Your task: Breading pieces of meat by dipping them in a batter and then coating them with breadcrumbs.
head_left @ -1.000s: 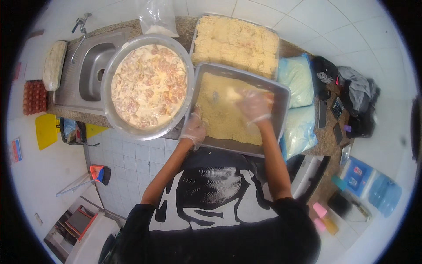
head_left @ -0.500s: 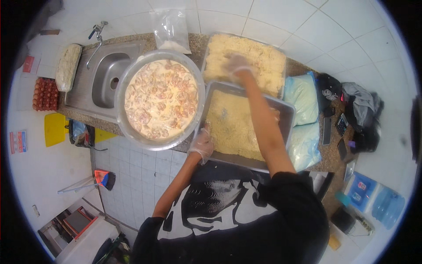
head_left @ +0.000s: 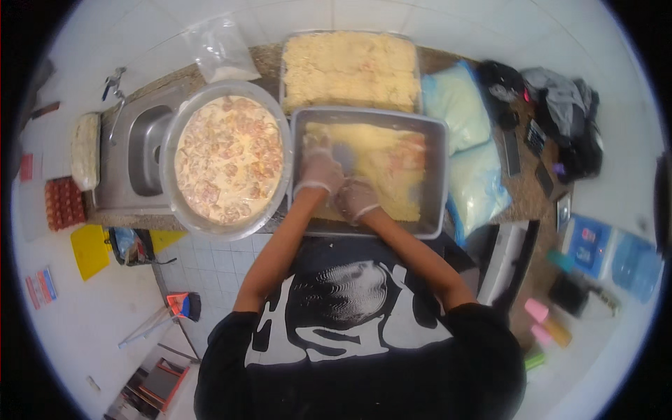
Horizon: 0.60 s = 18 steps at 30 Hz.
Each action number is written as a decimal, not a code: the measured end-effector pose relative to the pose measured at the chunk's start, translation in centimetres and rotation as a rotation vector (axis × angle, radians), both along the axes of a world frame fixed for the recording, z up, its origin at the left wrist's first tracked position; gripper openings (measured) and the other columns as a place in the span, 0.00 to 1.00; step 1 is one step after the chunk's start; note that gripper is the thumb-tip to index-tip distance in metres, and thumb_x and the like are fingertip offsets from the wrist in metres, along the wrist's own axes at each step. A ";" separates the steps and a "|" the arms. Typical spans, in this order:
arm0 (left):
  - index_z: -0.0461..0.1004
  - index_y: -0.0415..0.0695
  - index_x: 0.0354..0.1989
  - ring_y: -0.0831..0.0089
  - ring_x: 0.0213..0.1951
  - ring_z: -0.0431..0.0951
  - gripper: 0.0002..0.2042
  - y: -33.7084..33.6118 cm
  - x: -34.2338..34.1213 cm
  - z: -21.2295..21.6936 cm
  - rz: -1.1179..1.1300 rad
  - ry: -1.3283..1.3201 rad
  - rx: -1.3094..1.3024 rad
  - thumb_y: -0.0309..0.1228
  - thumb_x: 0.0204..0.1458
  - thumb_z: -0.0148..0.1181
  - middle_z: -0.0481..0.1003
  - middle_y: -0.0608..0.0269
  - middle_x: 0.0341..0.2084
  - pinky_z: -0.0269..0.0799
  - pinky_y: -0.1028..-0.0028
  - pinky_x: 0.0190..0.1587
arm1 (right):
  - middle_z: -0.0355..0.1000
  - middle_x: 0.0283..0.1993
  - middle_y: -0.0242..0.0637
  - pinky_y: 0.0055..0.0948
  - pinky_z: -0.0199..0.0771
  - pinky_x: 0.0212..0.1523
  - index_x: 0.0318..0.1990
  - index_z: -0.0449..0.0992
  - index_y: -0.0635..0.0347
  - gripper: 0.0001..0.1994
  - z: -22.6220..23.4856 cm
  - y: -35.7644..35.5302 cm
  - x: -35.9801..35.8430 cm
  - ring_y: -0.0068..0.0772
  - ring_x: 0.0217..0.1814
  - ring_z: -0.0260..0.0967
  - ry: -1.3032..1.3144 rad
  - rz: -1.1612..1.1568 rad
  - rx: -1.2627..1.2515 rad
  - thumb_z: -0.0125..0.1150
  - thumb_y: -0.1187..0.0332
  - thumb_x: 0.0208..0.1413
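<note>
Both my hands wear clear plastic gloves and are inside a deep grey tray [head_left: 439,171] spread with yellowish crumbs [head_left: 385,189]. My left hand [head_left: 319,168] lies over the tray's left part, fingers stretched away from me into the crumbs. Beside it, touching or almost touching, my right hand [head_left: 355,198] is curled; whatever its fingers hold is hidden. Pinkish meat pieces [head_left: 408,152] lie partly coated on the tray's right side. Left of the tray stands a large metal bowl [head_left: 168,164] of raw meat pieces [head_left: 227,161] in creamy liquid.
Behind stands a second tray [head_left: 283,84] filled with crumb-coated pieces. Bags of pale crumbs [head_left: 458,105] lie at the right, before dark clothing [head_left: 570,105] and small devices. A sink [head_left: 143,150], a clear bag [head_left: 222,52] and egg trays [head_left: 64,203] are on the left.
My right hand has come back from the far tray into the near one. My left hand has left that tray's rim and moved into the crumbs. The whole view has shifted.
</note>
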<state>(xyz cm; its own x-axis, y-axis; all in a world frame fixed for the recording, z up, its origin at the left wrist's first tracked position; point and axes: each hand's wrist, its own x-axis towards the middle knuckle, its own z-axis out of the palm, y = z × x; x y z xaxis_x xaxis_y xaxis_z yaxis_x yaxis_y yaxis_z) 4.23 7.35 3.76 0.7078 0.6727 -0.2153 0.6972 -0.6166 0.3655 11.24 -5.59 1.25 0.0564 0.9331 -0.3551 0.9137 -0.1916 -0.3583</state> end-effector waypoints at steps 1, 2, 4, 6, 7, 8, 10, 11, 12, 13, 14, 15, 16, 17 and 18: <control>0.67 0.27 0.50 0.46 0.49 0.72 0.28 0.2 0.7 0.5 -0.018 0.218 -0.172 0.35 0.40 0.56 0.69 0.32 0.46 0.68 0.60 0.54 | 0.75 0.41 0.48 0.44 0.68 0.49 0.37 0.78 0.58 0.16 0.5 -1.7 0.1 0.47 0.45 0.72 -0.003 -0.030 -0.010 0.51 0.58 0.49; 0.72 0.33 0.47 0.46 0.51 0.71 0.21 0.2 0.5 0.5 -0.012 0.292 -0.340 0.33 0.45 0.56 0.70 0.35 0.48 0.67 0.59 0.54 | 0.74 0.43 0.48 0.44 0.67 0.50 0.38 0.78 0.59 0.17 0.9 -3.6 0.3 0.47 0.47 0.71 0.053 -0.194 -0.113 0.50 0.57 0.50; 0.75 0.35 0.43 0.46 0.51 0.72 0.18 -3.3 -2.9 -5.3 0.033 0.303 -0.237 0.34 0.45 0.56 0.71 0.36 0.46 0.67 0.59 0.53 | 0.74 0.45 0.49 0.45 0.66 0.51 0.40 0.77 0.60 0.18 3.1 -5.2 1.3 0.47 0.49 0.71 0.113 -0.341 -0.200 0.49 0.57 0.51; 0.77 0.37 0.39 0.47 0.50 0.72 0.16 -5.3 -3.2 -8.4 0.061 0.308 -0.150 0.34 0.46 0.55 0.73 0.37 0.44 0.68 0.60 0.52 | 0.73 0.45 0.52 0.45 0.66 0.50 0.42 0.75 0.61 0.20 6.2 -6.2 2.8 0.49 0.49 0.70 0.116 -0.347 -0.391 0.46 0.55 0.55; 0.75 0.34 0.43 0.47 0.46 0.74 0.19 -6.8 -2.5 -8.2 -0.225 0.445 -0.218 0.35 0.46 0.55 0.74 0.38 0.42 0.69 0.60 0.50 | 0.73 0.45 0.52 0.45 0.66 0.50 0.42 0.75 0.61 0.20 4.7 -6.7 3.1 0.49 0.49 0.70 0.121 -0.358 -0.394 0.46 0.55 0.55; 0.72 0.32 0.46 0.46 0.42 0.76 0.22 -8.1 -2.0 -8.0 -0.508 0.579 -0.284 0.36 0.46 0.54 0.74 0.39 0.40 0.70 0.59 0.48 | 0.72 0.45 0.53 0.45 0.66 0.50 0.43 0.75 0.60 0.19 1.9 -6.7 3.6 0.51 0.49 0.70 0.226 -0.358 -0.319 0.44 0.55 0.56; 0.69 0.32 0.49 0.46 0.43 0.75 0.23 -8.0 1.5 -2.6 -0.411 0.462 -0.485 0.35 0.46 0.54 0.74 0.40 0.42 0.69 0.58 0.49 | 0.72 0.45 0.54 0.45 0.66 0.49 0.44 0.74 0.59 0.19 -0.2 -8.3 3.8 0.52 0.48 0.70 0.334 -0.402 -0.247 0.43 0.55 0.57; 0.66 0.31 0.52 0.46 0.44 0.75 0.25 -7.2 3.1 0.5 -0.273 0.331 -0.673 0.35 0.47 0.53 0.73 0.40 0.44 0.68 0.58 0.49 | 0.71 0.46 0.55 0.45 0.66 0.49 0.44 0.74 0.58 0.19 0.5 -8.9 4.0 0.53 0.49 0.69 0.394 -0.623 -0.070 0.42 0.56 0.58; 0.66 0.31 0.52 0.46 0.44 0.75 0.25 -6.8 3.4 2.0 -0.281 0.325 -0.670 0.35 0.47 0.53 0.73 0.40 0.44 0.68 0.58 0.49 | 0.71 0.46 0.55 0.45 0.66 0.49 0.44 0.74 0.58 0.18 1.4 -9.5 4.6 0.53 0.49 0.69 0.445 -0.830 0.110 0.42 0.56 0.59; 0.63 0.31 0.54 0.45 0.44 0.74 0.26 -6.6 2.6 3.2 -0.163 0.112 -0.606 0.35 0.48 0.53 0.72 0.39 0.45 0.68 0.57 0.49 | 0.71 0.46 0.55 0.45 0.66 0.49 0.44 0.74 0.58 0.18 2.7 -9.8 5.9 0.53 0.49 0.69 0.445 -0.822 0.104 0.42 0.56 0.59; 0.60 0.31 0.55 0.44 0.45 0.74 0.27 -6.4 1.9 3.6 -0.045 -0.100 -0.535 0.35 0.48 0.52 0.71 0.38 0.47 0.68 0.56 0.49 | 0.71 0.47 0.55 0.45 0.67 0.49 0.44 0.74 0.59 0.18 3.9 -9.8 7.9 0.53 0.49 0.69 0.281 -0.669 0.022 0.43 0.57 0.58; 0.60 0.31 0.55 0.44 0.45 0.74 0.27 -5.9 1.2 3.4 -0.040 -0.098 -0.531 0.35 0.48 0.52 0.71 0.38 0.47 0.68 0.56 0.49 | 0.71 0.47 0.54 0.45 0.67 0.48 0.43 0.74 0.61 0.17 4.6 -9.6 8.8 0.53 0.50 0.69 0.124 -0.517 -0.051 0.43 0.58 0.58; 0.58 0.32 0.57 0.44 0.45 0.73 0.29 -5.5 0.7 2.5 -0.005 -0.115 -0.435 0.34 0.47 0.52 0.71 0.37 0.46 0.68 0.56 0.48 | 0.71 0.47 0.54 0.45 0.67 0.48 0.43 0.74 0.61 0.17 4.3 -9.8 8.9 0.53 0.50 0.69 0.122 -0.517 -0.051 0.43 0.58 0.58; 0.56 0.32 0.58 0.43 0.44 0.73 0.30 -5.3 0.6 1.5 0.028 -0.134 -0.339 0.34 0.47 0.52 0.71 0.37 0.45 0.68 0.55 0.48 | 0.72 0.46 0.53 0.44 0.67 0.48 0.42 0.74 0.61 0.17 3.8 -10.1 8.8 0.54 0.49 0.69 0.035 -0.480 -0.189 0.45 0.58 0.57; 0.56 0.32 0.58 0.43 0.44 0.73 0.30 -5.6 1.1 0.9 0.025 -0.139 -0.342 0.34 0.47 0.52 0.71 0.37 0.45 0.68 0.55 0.48 | 0.72 0.45 0.52 0.43 0.68 0.47 0.42 0.74 0.61 0.17 3.0 -10.5 8.7 0.55 0.49 0.69 -0.054 -0.441 -0.328 0.47 0.58 0.56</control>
<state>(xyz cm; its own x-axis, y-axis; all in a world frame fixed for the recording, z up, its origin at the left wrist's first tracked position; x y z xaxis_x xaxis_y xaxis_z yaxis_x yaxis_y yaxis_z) 5.34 1.79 4.63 0.7301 0.5964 -0.3336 0.6401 -0.4259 0.6395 19.91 -16.04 4.23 0.4432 0.6578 -0.6090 0.7372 -0.6540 -0.1699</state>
